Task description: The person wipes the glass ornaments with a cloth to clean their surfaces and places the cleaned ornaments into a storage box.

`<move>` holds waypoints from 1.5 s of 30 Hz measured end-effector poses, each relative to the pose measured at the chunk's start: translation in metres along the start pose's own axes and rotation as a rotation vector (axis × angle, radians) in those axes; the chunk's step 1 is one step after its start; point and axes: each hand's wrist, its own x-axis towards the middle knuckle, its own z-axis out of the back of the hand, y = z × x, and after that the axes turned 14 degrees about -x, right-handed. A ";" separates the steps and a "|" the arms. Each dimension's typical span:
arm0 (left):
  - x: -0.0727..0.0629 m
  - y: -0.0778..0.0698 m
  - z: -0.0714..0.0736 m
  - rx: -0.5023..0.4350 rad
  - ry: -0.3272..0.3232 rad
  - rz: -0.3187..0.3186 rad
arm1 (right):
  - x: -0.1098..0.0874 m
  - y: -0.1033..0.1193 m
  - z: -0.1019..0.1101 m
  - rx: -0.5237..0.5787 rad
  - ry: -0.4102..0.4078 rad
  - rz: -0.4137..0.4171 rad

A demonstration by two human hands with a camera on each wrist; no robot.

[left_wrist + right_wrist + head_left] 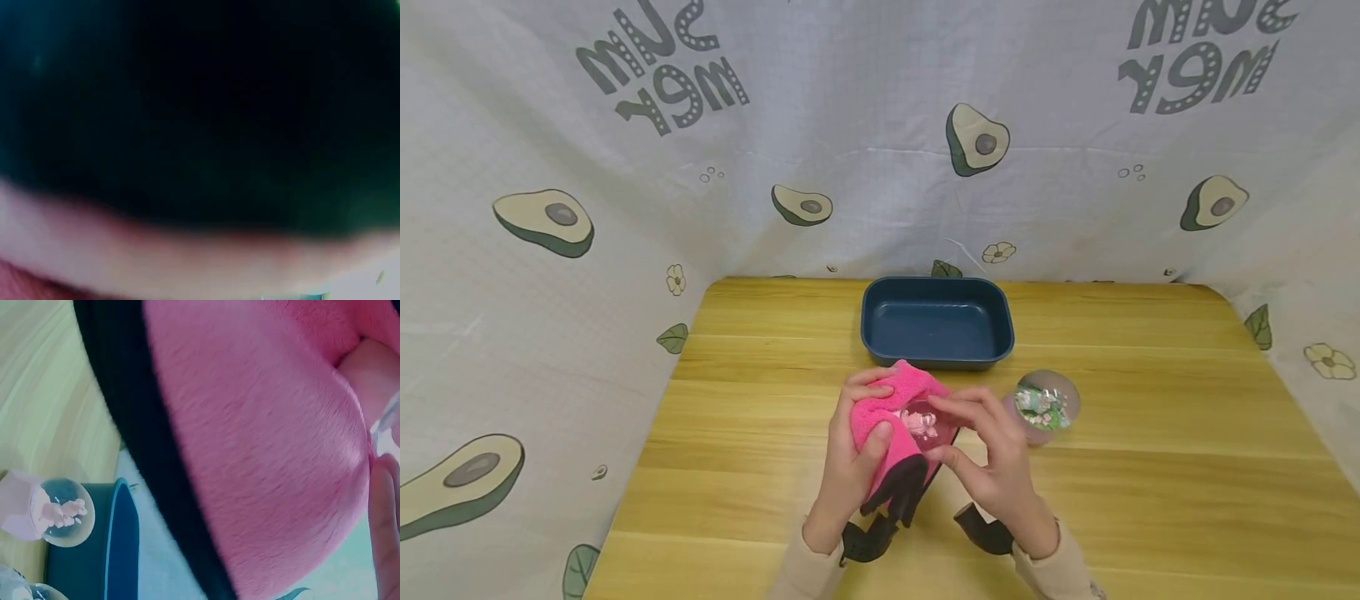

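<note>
My left hand (844, 462) grips a bright pink plush cloth (906, 385) with black edging, bunched round a small snow globe. The globe's clear dome (922, 423), with a pale pink figure inside, shows out of the cloth's right side. My right hand (1003, 467) pinches this dome between thumb and fingers. The globe's base is hidden in the cloth. In the right wrist view, the cloth (262, 456) fills the middle, with a right-hand finger (384, 519) at its edge. The left wrist view is mostly dark and blurred, with a band of skin below.
A dark blue rectangular basin (936, 364) stands behind the hands on the wooden table (752, 467). Another snow globe (1045, 406), with green and white inside, stands right of my right hand. The right wrist view shows a pink-figured globe (62, 512) near the basin (122, 544).
</note>
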 end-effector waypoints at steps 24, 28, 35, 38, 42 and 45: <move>0.000 -0.003 0.000 -0.093 -0.080 0.116 | 0.005 0.002 0.002 -0.032 0.024 0.061; 0.000 -0.001 -0.003 -0.032 -0.022 0.040 | 0.004 0.002 0.001 -0.004 -0.030 0.042; 0.000 0.003 -0.009 0.118 0.073 -0.120 | -0.003 0.002 0.002 -0.056 -0.038 -0.149; -0.001 0.005 -0.010 0.112 0.062 -0.126 | -0.004 0.005 0.002 -0.092 -0.021 -0.234; -0.003 0.007 -0.009 0.008 -0.009 -0.031 | -0.004 0.007 0.001 -0.035 0.009 -0.278; -0.004 0.006 -0.007 -0.069 -0.080 0.067 | -0.004 0.005 0.001 0.032 0.032 -0.220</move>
